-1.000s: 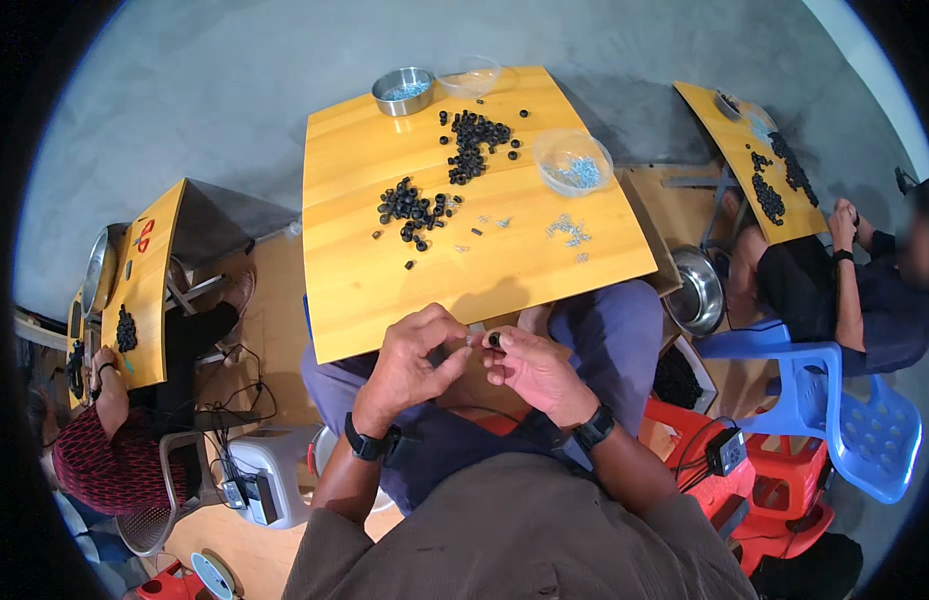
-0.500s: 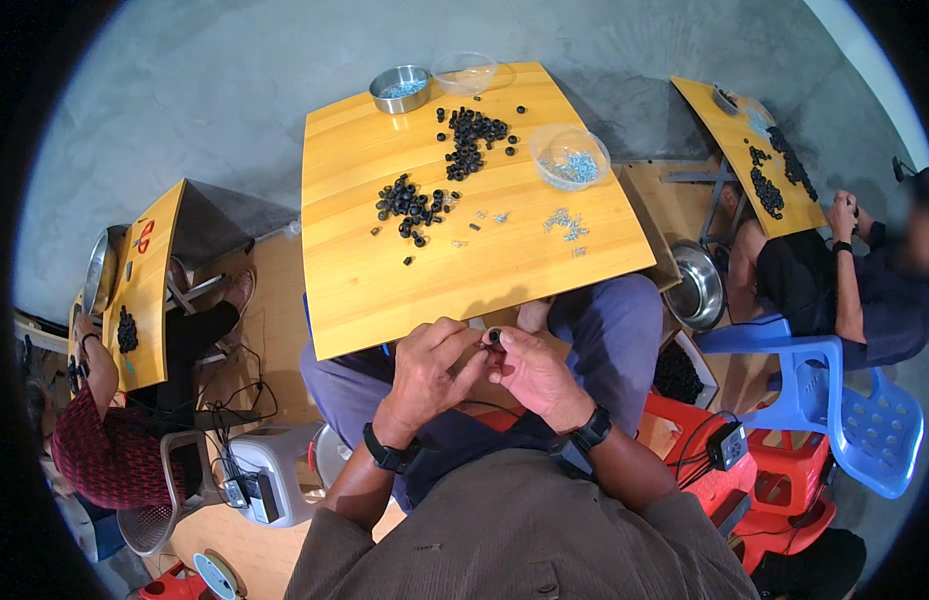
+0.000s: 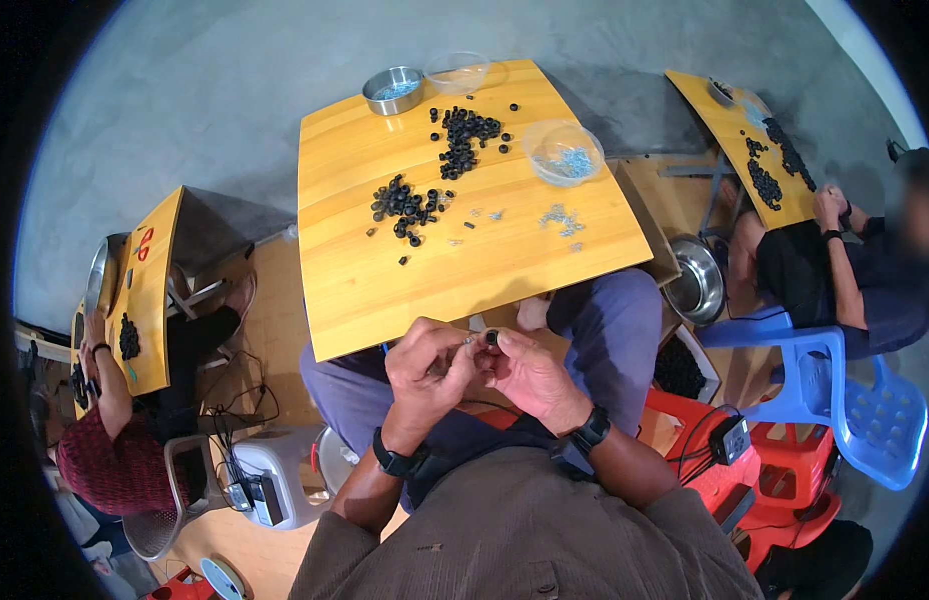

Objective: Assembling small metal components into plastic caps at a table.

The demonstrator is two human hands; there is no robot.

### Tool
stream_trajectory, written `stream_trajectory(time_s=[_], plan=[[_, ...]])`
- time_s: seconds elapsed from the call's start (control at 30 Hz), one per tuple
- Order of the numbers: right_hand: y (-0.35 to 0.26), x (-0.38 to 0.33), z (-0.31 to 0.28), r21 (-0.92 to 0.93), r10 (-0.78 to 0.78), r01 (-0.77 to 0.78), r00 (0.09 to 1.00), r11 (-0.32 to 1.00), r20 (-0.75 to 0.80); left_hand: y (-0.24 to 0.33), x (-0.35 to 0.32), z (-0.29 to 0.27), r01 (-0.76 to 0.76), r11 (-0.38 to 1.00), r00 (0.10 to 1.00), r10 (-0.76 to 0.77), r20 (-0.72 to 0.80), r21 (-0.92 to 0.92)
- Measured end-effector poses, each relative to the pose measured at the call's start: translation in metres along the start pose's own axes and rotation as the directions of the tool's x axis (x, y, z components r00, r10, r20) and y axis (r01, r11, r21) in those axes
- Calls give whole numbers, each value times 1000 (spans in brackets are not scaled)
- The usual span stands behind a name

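Pinching a small black ring (image 3: 492,339), right hand (image 3: 530,372) meets left hand (image 3: 432,368).

The person wears a brown-grey shirt (image 3: 525,540) of plain woven cloth, with a seam line and small buttons showing near the lower edge of the view. Both sleeves are pushed up, leaving the forearms bare. A black watch-like band (image 3: 395,462) sits on the left wrist, just below the left hand (image 3: 432,366). A second black band (image 3: 589,432), similar in build, sits on the right wrist below the right hand (image 3: 528,370). The trousers (image 3: 610,320) are dull blue-purple and loose over the knees.
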State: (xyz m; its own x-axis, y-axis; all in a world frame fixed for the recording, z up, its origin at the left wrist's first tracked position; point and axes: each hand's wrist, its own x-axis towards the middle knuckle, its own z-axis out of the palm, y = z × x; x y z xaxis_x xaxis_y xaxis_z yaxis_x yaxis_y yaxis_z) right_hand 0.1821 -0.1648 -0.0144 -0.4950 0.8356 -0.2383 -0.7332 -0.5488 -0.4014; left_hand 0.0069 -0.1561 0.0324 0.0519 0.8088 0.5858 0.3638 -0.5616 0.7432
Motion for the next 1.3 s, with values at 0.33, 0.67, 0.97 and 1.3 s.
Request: stream_trajectory(time_s=[0.33, 0.67, 0.97, 1.3], plan=[[-1, 2, 0, -38, -16, 18, 999, 999, 52, 11, 8, 4, 59, 998, 995, -55, 89, -37], [0, 4, 6, 52, -46, 50, 996, 997, -78, 12, 5, 13, -189, 915, 981, 160, 110, 356], [3, 3, -4, 104, 25, -23, 1000, 994, -12, 9, 3, 15, 5, 987, 986, -31, 162, 158], [-10, 2, -24, -13, 25, -24, 997, 1000, 72, 5, 14, 17, -51, 993, 947, 14, 321, 109]])
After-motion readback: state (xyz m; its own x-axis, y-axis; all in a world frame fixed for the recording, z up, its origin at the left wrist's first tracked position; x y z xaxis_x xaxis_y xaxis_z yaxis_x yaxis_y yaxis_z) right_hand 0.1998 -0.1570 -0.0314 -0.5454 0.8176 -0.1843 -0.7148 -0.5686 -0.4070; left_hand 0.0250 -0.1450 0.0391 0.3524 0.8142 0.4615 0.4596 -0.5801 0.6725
